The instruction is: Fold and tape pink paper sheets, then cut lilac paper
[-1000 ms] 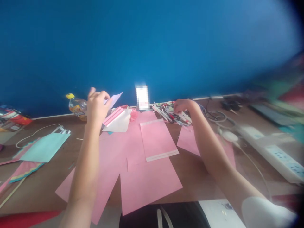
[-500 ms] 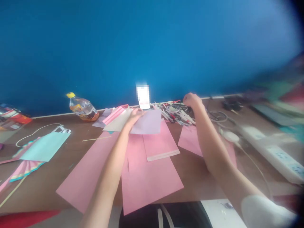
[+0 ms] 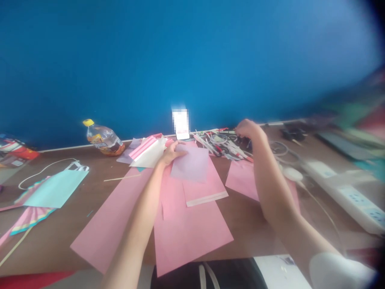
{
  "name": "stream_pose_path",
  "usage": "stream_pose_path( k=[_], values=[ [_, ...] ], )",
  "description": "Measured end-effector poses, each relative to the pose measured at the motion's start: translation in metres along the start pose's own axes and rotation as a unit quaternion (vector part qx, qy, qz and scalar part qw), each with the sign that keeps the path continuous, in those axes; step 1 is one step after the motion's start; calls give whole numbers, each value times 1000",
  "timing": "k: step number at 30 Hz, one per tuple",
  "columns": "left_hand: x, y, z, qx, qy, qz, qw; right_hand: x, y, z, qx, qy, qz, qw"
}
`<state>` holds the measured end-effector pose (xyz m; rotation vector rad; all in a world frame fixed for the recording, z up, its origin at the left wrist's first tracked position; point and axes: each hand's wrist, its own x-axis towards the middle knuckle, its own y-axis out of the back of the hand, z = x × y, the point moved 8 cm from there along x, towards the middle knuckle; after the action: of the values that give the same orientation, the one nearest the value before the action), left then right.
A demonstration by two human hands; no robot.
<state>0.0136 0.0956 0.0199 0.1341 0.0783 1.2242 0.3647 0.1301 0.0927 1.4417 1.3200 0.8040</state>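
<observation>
My left hand [image 3: 173,153] holds the left edge of a small lavender sheet of paper [image 3: 191,163], its thumb over the near face. The sheet hangs above a stack of pink paper [image 3: 207,186]. At the back right, my right hand [image 3: 247,128] is bent down with curled fingers beside a heap of white paper strips and cables [image 3: 222,142]. Its fingertips are partly hidden, so whatever they hold does not show. Left of my left hand lies white paper [image 3: 149,154] with pink-striped folded paper [image 3: 143,147] on it.
Large pink sheets [image 3: 192,237] spread over the brown table [image 3: 72,241]. A bright phone-like screen [image 3: 181,123] leans by the blue wall. A bottle with a yellow cap [image 3: 105,140] and a light-blue paper piece [image 3: 57,188] stand left. A white power strip [image 3: 351,196] runs along the right.
The lavender sheet has shifted slightly right and towards me, and my left thumb now shows more clearly over it. My right hand has drawn a little to the right.
</observation>
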Motion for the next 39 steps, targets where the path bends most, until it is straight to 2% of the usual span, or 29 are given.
stream_pose_path(
  k=[1,4,8,11,14,19,26,32,39],
  values=[
    [1,0,-3,-6,8,0,1000,-6,-4,-4,41,-22,-41,998],
    [1,0,-6,-30,13,1,999,-24,-10,-34,90,4,-109,990],
    [1,2,-4,-62,3,15,998,-43,-36,-73,48,94,-221,969],
    [2,2,-3,-69,1,18,997,-46,-54,-84,33,100,-255,961],
    [1,4,-3,-47,9,29,998,-43,-61,-86,-9,101,-251,963],
    [-1,6,-3,-23,13,39,999,-37,-53,-82,-74,121,-192,971],
    [2,6,-4,-72,-15,28,997,-28,-50,-71,-135,74,-170,973],
    [2,6,-4,-65,-9,29,997,-22,-53,-66,-160,44,-174,971],
    [1,6,-5,-43,4,38,998,-22,-53,-68,-152,89,-157,972]
  ],
)
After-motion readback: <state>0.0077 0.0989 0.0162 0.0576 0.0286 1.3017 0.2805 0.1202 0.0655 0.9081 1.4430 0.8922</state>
